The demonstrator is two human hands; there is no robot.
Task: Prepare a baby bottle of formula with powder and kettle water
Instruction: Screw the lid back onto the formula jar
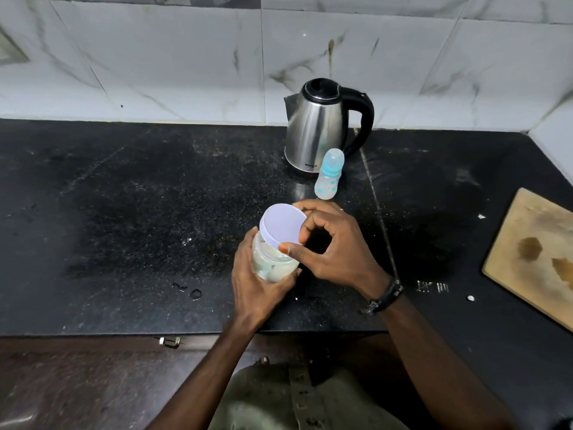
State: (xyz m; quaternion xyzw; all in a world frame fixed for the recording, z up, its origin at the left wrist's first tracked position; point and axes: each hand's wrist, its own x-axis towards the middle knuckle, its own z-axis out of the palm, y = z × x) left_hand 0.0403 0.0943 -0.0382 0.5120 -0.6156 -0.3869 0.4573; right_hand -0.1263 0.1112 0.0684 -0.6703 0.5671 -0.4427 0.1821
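A clear plastic jar (273,265) of pale powder is tilted above the black counter (124,212), and my left hand (257,283) grips its body from below. Its white round lid (283,226) sits on top, and my right hand (335,246) pinches the lid's rim between thumb and fingers. Behind the jar stands a small baby bottle (328,176) with a blue collar and a clear cap. The steel kettle (319,125) with a black handle stands just behind the bottle, near the tiled wall.
A wooden cutting board (533,252) lies at the counter's right edge. Water drops and a few white specks dot the counter. The marble-tiled wall (186,57) closes the back and the right corner. A dark cabinet front is below the counter's edge.
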